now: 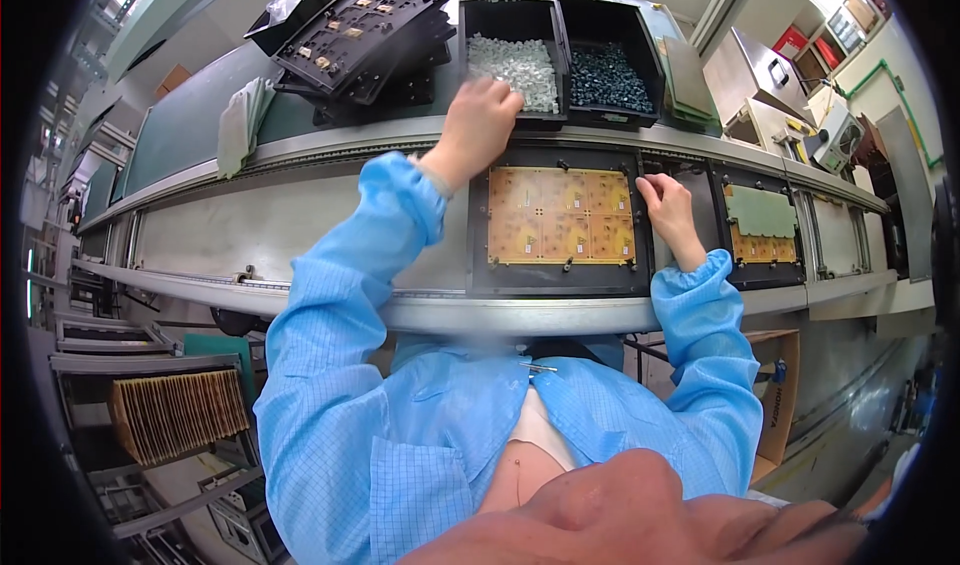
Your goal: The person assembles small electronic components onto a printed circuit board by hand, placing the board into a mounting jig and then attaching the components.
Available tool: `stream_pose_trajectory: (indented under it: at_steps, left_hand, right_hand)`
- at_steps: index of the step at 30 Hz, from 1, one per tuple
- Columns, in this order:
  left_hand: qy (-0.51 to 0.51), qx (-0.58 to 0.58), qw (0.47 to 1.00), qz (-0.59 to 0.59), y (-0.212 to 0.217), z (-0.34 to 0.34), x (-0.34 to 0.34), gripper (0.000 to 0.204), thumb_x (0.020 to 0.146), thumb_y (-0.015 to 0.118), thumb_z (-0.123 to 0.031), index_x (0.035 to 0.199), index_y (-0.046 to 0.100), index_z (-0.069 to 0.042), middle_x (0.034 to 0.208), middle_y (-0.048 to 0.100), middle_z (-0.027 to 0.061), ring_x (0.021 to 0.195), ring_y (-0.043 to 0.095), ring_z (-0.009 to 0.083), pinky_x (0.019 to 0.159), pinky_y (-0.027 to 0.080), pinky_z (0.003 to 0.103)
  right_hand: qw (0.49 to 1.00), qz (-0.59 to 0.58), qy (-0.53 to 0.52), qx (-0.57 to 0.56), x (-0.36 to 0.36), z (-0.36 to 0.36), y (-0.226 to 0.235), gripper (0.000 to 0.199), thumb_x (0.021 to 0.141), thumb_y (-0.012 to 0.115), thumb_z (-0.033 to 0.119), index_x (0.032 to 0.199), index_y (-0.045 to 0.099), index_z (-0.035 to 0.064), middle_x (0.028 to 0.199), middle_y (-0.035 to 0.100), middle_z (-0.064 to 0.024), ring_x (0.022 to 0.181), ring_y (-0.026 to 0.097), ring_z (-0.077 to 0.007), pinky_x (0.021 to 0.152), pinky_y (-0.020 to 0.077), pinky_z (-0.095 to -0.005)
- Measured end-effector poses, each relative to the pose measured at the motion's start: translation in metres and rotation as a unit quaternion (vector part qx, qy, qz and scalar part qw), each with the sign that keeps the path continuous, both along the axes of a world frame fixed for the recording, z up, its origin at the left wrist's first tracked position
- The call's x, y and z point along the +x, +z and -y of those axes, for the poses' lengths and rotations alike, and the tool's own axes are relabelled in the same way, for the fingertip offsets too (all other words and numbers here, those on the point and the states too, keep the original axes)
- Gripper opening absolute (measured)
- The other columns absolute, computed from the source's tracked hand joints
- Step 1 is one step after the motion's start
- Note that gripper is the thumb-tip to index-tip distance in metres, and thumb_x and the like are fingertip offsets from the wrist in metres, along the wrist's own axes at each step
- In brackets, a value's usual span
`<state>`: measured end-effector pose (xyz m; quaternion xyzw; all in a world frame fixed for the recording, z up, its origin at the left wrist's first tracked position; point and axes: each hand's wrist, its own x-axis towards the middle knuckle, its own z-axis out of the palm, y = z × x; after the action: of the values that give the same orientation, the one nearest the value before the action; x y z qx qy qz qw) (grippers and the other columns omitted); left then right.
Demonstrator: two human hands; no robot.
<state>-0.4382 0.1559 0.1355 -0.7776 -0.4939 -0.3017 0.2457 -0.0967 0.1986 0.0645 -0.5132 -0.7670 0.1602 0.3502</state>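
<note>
My left hand (476, 130) is raised at the front left of a black bin of small white parts (515, 65). Its fingers are curled together and slightly blurred, so anything in them is hidden. In front of me, a black carrier frame (555, 283) lies on the metal rail track and holds a yellow circuit board panel (562, 217) with several sections. At the frame's right edge is my right hand (672, 215), with thumb and fingers drawn together near the upper right corner. Whether a small part sits between those fingertips cannot be seen.
Beside the white parts stands a bin of dark blue parts (608, 75). Stacked black trays (360, 35) lie at the back left, near pale gloves or cloths (243, 125). Another framed board (762, 223), partly under a green sheet, sits right. Brown boards (180, 415) fill a rack lower left.
</note>
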Motion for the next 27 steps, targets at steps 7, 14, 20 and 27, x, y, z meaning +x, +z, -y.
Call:
stream_pose_trajectory:
  at_steps: [7,14,20,27]
  left_hand:
    - [0.083,-0.049,0.99,-0.099,0.008,-0.071,0.009,0.007,0.077,0.068,-0.015,0.084,0.07,-0.014,0.093,0.066,0.0025,0.097,0.061,0.0221,0.08,0.048,0.037]
    - [0.079,-0.065,0.986,-0.13,0.019,-0.074,0.013,0.005,0.081,0.064,-0.01,0.083,0.067,-0.007,0.095,0.065,0.0073,0.096,0.064,0.0247,0.082,0.051,0.038]
    - [0.109,-0.059,0.973,-0.196,0.022,-0.08,0.026,0.011,0.083,0.063,-0.012,0.091,0.07,-0.01,0.094,0.067,0.0045,0.092,0.066,0.0223,0.075,0.053,0.035]
    - [0.022,-0.114,0.992,0.054,0.022,-0.061,0.006,0.013,0.081,0.07,-0.011,0.092,0.067,-0.006,0.088,0.068,0.0139,0.084,0.068,0.0328,0.075,0.055,0.042]
  right_hand:
    - [0.998,0.004,0.046,0.034,-0.024,0.009,0.0,0.027,0.09,0.07,0.022,0.1,0.071,-0.0028,0.091,0.07,-0.0197,0.082,0.069,-0.0318,0.072,0.0538,-0.0371]
    - [0.978,0.066,0.195,0.035,-0.057,0.01,0.022,0.019,0.087,0.069,0.014,0.098,0.071,-0.0018,0.094,0.069,-0.0209,0.084,0.068,-0.0361,0.076,0.0538,-0.0416]
    - [0.961,0.09,0.072,0.251,-0.075,-0.077,0.074,0.011,0.085,0.069,0.013,0.088,0.073,0.0039,0.087,0.069,-0.0142,0.09,0.062,-0.0342,0.079,0.0504,-0.0438]
    - [0.945,0.276,0.08,0.154,-0.116,-0.113,0.072,0.012,0.078,0.074,0.015,0.088,0.075,0.0086,0.091,0.071,-0.012,0.095,0.063,-0.0329,0.087,0.0517,-0.0408]
